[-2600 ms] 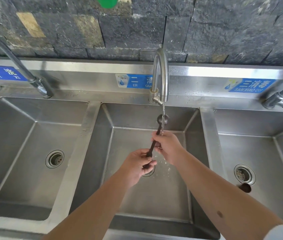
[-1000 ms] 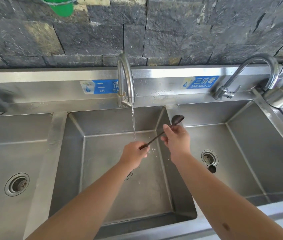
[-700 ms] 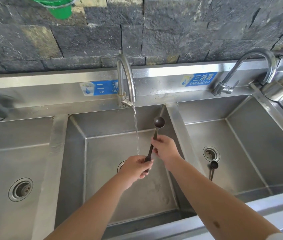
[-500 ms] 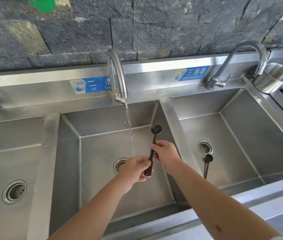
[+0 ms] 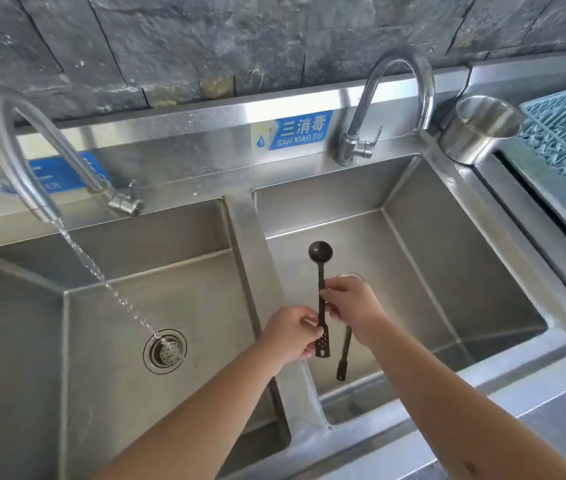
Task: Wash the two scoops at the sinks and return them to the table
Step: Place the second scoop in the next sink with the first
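Over the right sink (image 5: 447, 271), both hands (image 5: 292, 332) pinched on one dark scoop (image 5: 320, 271).

**Scoop status at the sinks**

Held scoop (image 5: 320, 271): dark, long-handled, with a small round bowl and a flattened, perforated handle end. It stands near-upright, bowl uppermost, above the right sink basin (image 5: 454, 271).

Second scoop (image 5: 343, 358): same dark colour. It lies on the floor of the right sink basin, handle end toward the front wall. Its bowl end is hidden.
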`<state>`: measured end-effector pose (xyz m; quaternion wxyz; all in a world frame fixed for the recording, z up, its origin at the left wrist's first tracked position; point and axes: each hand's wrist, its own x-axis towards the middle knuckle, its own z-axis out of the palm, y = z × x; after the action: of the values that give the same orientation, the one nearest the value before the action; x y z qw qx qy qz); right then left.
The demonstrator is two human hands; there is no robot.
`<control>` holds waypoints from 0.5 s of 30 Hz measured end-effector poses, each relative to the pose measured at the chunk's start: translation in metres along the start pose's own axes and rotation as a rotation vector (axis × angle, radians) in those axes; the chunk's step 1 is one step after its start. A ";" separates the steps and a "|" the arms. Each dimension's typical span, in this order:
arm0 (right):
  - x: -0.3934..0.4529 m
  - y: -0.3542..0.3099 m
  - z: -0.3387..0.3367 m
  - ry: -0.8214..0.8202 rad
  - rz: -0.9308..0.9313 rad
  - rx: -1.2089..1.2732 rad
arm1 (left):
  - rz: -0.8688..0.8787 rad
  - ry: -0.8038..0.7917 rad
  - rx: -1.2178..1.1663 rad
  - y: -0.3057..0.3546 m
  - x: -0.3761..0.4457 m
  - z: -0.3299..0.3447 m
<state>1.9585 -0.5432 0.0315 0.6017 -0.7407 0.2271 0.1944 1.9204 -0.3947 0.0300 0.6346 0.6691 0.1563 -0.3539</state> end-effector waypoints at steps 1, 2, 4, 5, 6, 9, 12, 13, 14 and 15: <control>0.010 0.004 -0.015 -0.014 0.022 -0.016 | -0.019 0.007 0.028 0.003 0.012 0.014; 0.021 0.008 -0.029 -0.022 0.041 -0.039 | -0.040 0.015 0.053 0.005 0.025 0.027; 0.044 0.017 -0.049 -0.044 0.063 -0.081 | -0.076 0.055 0.118 0.004 0.051 0.050; 0.056 0.023 -0.056 -0.058 0.070 -0.111 | -0.083 0.084 0.191 0.001 0.065 0.060; 0.069 0.029 -0.061 -0.071 0.076 -0.150 | -0.090 0.112 0.278 -0.003 0.079 0.068; 0.107 0.054 -0.067 -0.113 0.117 -0.264 | -0.160 0.162 0.382 -0.020 0.115 0.085; 0.139 0.083 -0.066 -0.188 0.152 -0.350 | -0.228 0.246 0.429 -0.045 0.147 0.092; 0.148 0.093 -0.064 -0.207 0.166 -0.375 | -0.254 0.273 0.446 -0.053 0.157 0.094; 0.157 0.102 -0.061 -0.217 0.175 -0.406 | -0.271 0.288 0.461 -0.060 0.164 0.095; 0.165 0.111 -0.058 -0.221 0.178 -0.442 | -0.281 0.307 0.462 -0.067 0.171 0.097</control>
<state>2.0320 -0.6360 -0.1386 0.4269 -0.8055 0.1764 0.3713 1.9701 -0.5187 -0.1290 0.3794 0.8131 0.2567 -0.3593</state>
